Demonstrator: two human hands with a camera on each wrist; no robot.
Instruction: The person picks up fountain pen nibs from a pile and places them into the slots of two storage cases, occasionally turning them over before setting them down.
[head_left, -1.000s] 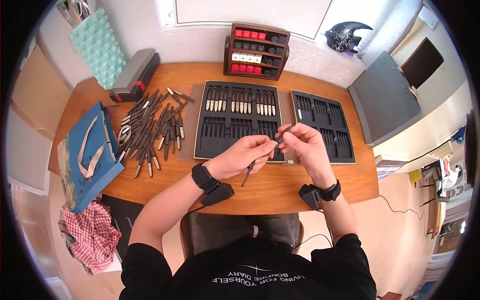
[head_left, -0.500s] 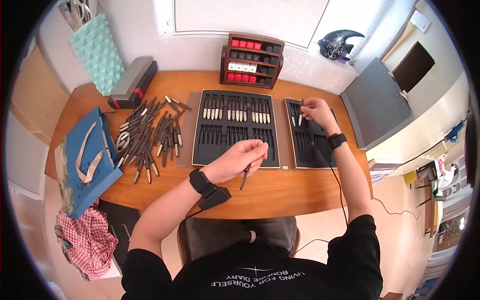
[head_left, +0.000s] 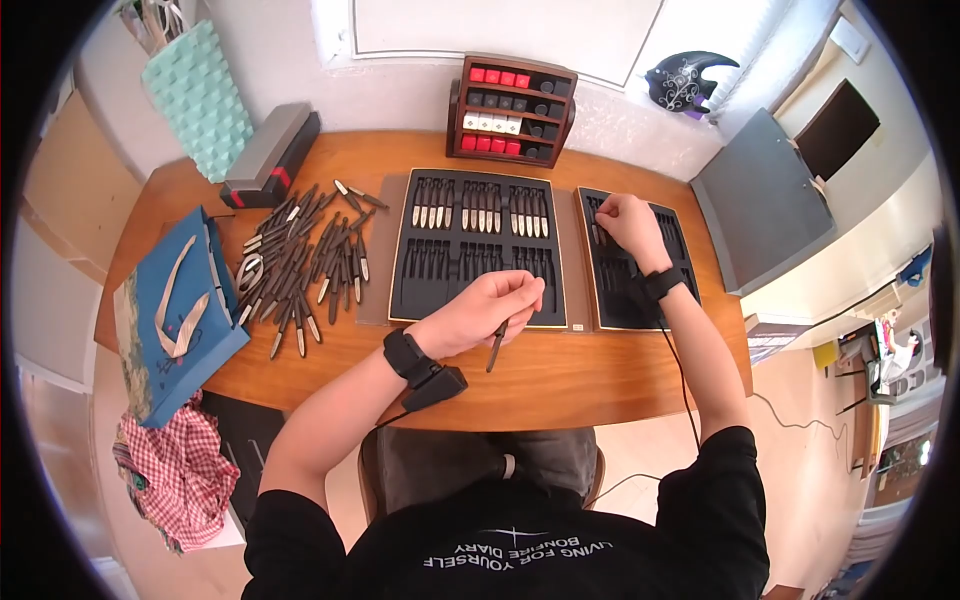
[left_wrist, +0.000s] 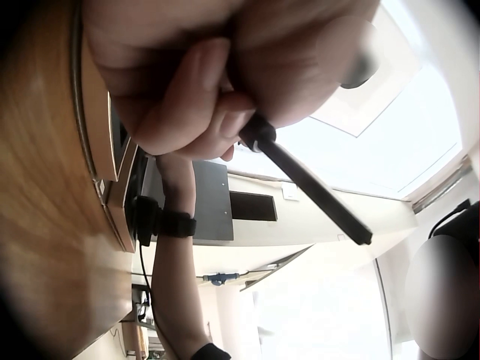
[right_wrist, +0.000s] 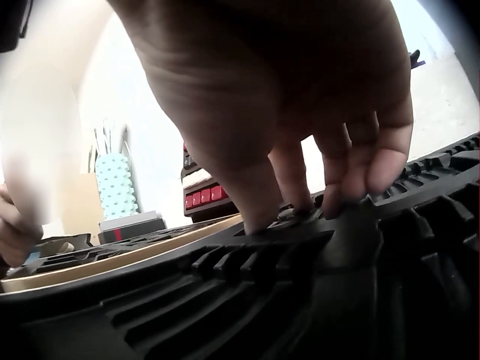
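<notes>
My left hand (head_left: 485, 312) grips a slim dark stick (left_wrist: 311, 186) with a collar near the fingers; its squared end points down from the fist, and the rest is hidden in the palm. My right hand (head_left: 632, 228) is over the upper left of the right black slotted tray (head_left: 620, 300). In the right wrist view its thumb and forefinger pinch a dark stick (right_wrist: 287, 216) low at a slot, mostly hidden. The left slotted tray (head_left: 425, 295) bears a row of dark sticks with pale tips (head_left: 480, 218) in its upper slots.
Many similar sticks (head_left: 290, 260) lie heaped on the left of the table (head_left: 400, 385). Around them stand a blue bag (head_left: 180, 310) and a grey box (head_left: 270, 160). A wooden rack (head_left: 510, 110) is behind the trays, a grey lid (head_left: 765, 200) at the right.
From beside the left hand, the right hand has moved right with a pale-tipped stick and come down into the right tray's upper left. The left hand stays nearly where it was.
</notes>
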